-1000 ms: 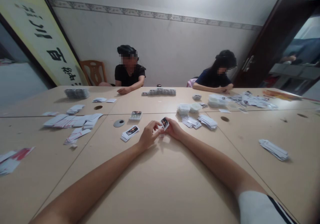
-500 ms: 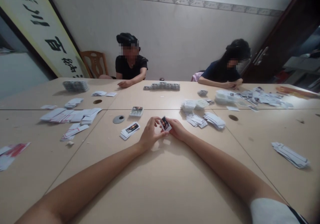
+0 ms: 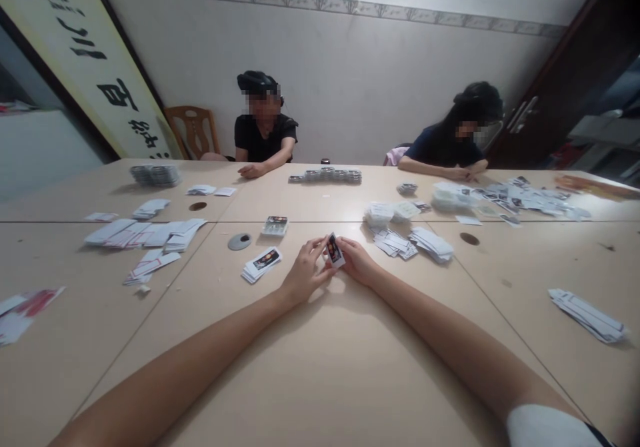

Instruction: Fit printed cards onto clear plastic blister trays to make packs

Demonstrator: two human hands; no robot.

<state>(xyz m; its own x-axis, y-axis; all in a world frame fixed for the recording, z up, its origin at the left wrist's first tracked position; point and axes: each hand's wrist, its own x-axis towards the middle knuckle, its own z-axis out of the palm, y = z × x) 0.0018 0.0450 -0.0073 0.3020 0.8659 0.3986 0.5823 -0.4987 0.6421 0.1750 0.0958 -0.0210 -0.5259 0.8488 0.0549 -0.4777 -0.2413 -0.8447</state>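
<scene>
A small white-edged card with a dark picture (image 3: pixel 335 250) is held tilted above the table between my two hands. My left hand (image 3: pixel 306 272) grips its left side with fingers and thumb. At its right edge, my right hand (image 3: pixel 356 260) has its fingers closed on the same card. To the left of my left hand lies a pile of white cards with a dark picture card on top (image 3: pixel 262 264). Behind that pile stands a small clear box with a dark label (image 3: pixel 275 226).
White card stacks (image 3: pixel 145 232) lie at the left, more (image 3: pixel 431 244) beyond my right hand and a stack (image 3: pixel 587 315) at far right. Packed boxes (image 3: pixel 327 176) line the table's far side. Two people (image 3: pixel 265 137) (image 3: pixel 450 144) sit opposite.
The card between my hands has turned a little more upright. The whole view has shifted slightly, so the table items appear a bit lower and further right.
</scene>
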